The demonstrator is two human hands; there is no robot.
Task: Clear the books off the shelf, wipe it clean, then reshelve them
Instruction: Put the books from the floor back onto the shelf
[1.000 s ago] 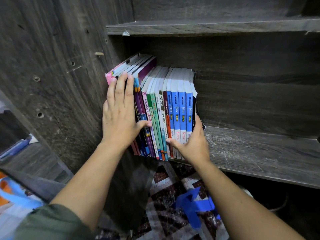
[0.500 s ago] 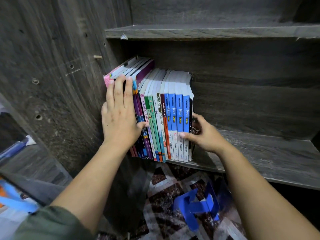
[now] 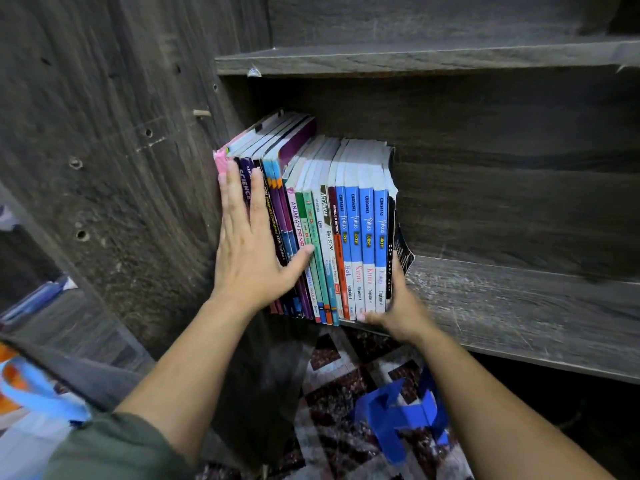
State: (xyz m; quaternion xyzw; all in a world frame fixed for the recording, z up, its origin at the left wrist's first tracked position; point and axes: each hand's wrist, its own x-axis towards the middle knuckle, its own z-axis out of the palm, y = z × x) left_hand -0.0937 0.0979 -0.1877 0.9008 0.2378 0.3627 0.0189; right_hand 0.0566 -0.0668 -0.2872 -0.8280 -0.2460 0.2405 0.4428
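Observation:
A row of several books (image 3: 349, 251) stands upright at the left end of the dark wooden shelf (image 3: 512, 306), leaning against the side panel. Pink, purple and dark spines are on the left, four blue-and-white spines on the right, and a thin black book at the right end. My left hand (image 3: 252, 251) lies flat, fingers up, on the left spines, with the thumb reaching across to a green spine. My right hand (image 3: 398, 306) cups the lower right corner of the row, thumb under the blue spines, fingers hidden behind the black book.
Another shelf board (image 3: 415, 57) sits above. The tall wooden side panel (image 3: 114, 150) rises at left. Below lie a patterned rug (image 3: 346, 393) and a blue plastic object (image 3: 398, 414). More books and a blue strap (image 3: 38, 389) show at lower left.
My right hand has moved from the right side of the row down to its lower right corner, gripping there. My left hand has slid slightly lower on the spines.

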